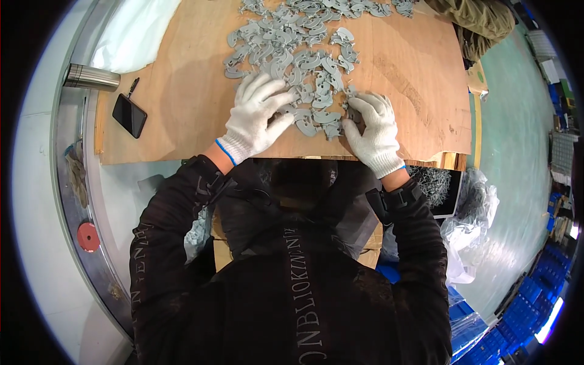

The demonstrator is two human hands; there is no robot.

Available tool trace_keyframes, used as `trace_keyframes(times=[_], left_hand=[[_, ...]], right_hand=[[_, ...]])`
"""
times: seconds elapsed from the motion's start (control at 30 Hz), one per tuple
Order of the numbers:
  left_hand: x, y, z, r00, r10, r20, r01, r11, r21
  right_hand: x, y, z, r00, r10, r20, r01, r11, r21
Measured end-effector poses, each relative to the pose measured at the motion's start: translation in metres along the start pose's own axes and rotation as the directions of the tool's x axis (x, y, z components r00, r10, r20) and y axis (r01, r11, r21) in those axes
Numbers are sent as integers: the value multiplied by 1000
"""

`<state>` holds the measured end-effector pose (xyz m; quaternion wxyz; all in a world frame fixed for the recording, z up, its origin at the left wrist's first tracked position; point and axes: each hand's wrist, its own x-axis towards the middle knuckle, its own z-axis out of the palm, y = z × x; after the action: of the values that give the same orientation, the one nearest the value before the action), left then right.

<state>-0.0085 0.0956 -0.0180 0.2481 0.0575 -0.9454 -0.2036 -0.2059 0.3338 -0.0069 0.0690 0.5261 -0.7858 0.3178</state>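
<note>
Small grey curved parts (292, 36), flat and hook-shaped, lie in a loose heap on the wooden tabletop (176, 121). My left hand (258, 112), in a white knitted glove, rests at the heap's near left edge. Its fingers are stretched out and touch the parts, with the thumb apart. At the near right edge, my right hand (372, 128), gloved alike, has its fingers curled in toward the thumb. A grey part (351, 112) shows partly between thumb and forefinger; the rest of it is hidden. Several more grey parts (322, 115) lie between the two hands.
A black phone (129, 115) and a pen (134, 86) lie on the left, near a steel flask (92, 78). White sheeting (134, 33) covers the far left corner. Another person's sleeve (477, 21) reaches in at far right. Below the table's right edge sits a bin of metal pieces (432, 185).
</note>
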Motion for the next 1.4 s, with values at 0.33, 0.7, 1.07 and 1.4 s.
trace_keyframes(times=[0.33,0.7,1.07,1.4], left_hand=[[-7,-27,9,981,-94,-167,110,990,89],[-1,-12,2,987,-120,-104,130,987,91],[-2,-22,8,983,-96,-154,110,990,90],[16,21,5,980,145,139,-160,981,109]], right_hand=[[-26,26,13,902,419,-99,-375,878,298],[-24,28,13,887,439,-139,-382,870,312],[2,8,12,988,137,-78,-136,991,19],[-1,15,14,983,169,-66,-157,975,156]])
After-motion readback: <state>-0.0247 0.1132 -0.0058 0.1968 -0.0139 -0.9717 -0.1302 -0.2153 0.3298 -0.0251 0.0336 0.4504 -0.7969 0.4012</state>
